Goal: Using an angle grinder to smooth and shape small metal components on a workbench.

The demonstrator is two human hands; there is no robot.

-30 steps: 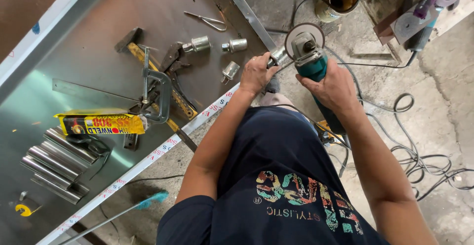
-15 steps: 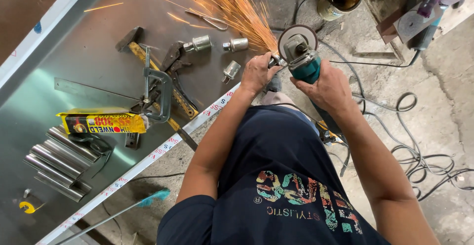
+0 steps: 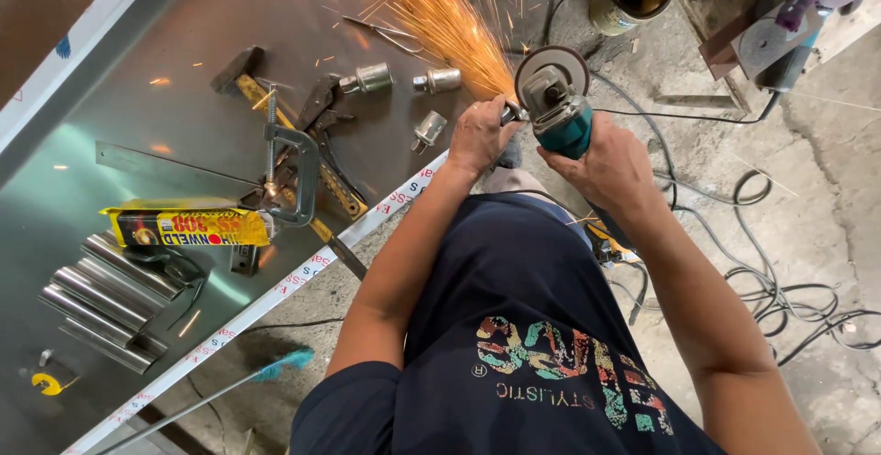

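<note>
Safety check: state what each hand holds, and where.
Right hand grips the teal grinder by its body. Left hand is at the head; its hold cannot be told.

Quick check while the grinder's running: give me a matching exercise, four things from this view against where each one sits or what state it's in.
Things:
1. angle grinder
2. yellow box
3. steel tubes
4. clamp

Places or states:
A. lying side by side at the sheet's left end
B. held in both hands, throwing sparks
C. standing on the sheet just right of the yellow box
D. lying flat between the tubes and the clamp

Pairs: 1-B, 2-D, 3-A, 4-C
</note>
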